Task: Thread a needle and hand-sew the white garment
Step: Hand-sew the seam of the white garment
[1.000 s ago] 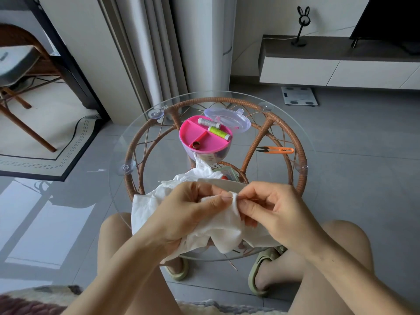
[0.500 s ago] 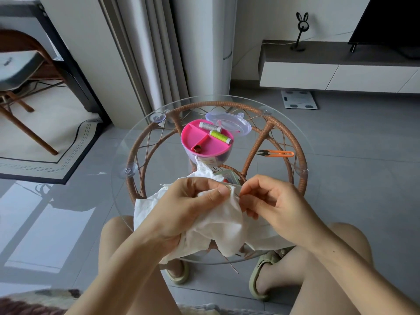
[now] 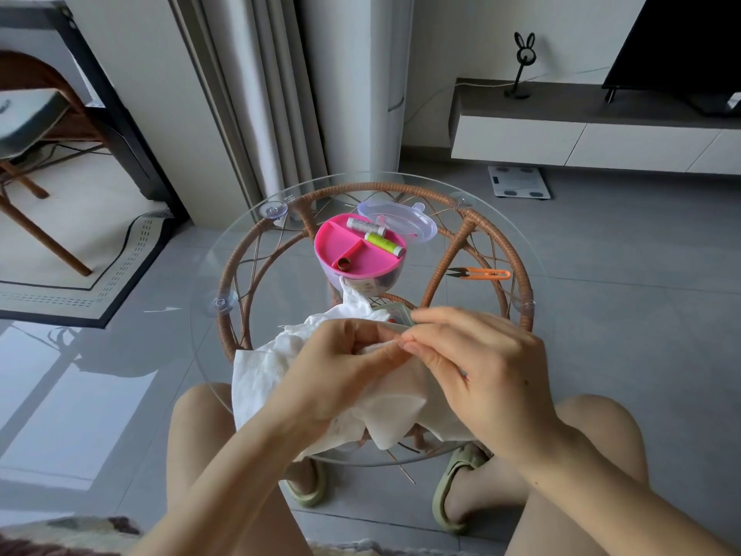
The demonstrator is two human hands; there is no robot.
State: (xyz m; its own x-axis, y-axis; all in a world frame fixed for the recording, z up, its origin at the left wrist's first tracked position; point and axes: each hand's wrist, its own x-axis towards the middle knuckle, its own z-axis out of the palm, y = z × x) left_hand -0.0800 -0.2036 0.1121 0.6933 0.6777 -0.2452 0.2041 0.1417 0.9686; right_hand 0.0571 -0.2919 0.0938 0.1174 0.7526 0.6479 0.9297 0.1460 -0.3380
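On my feed the left hand (image 3: 333, 367) bunches the white garment (image 3: 264, 371) at the near edge of the glass table (image 3: 208, 274), fingers curled tight round the cloth. The right hand (image 3: 485, 371) pinches its fold between thumb and forefinger, touching the left thumb; I cannot make out a needle.

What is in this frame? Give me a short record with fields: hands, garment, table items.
left hand: grips the bunched white garment
right hand: pinches the garment's fold beside the left thumb; needle too small to see
table: round glass top on rattan base
sewing box: pink, open, grey spool and green spool inside; clear lid behind
snips: orange, on the glass right of the box
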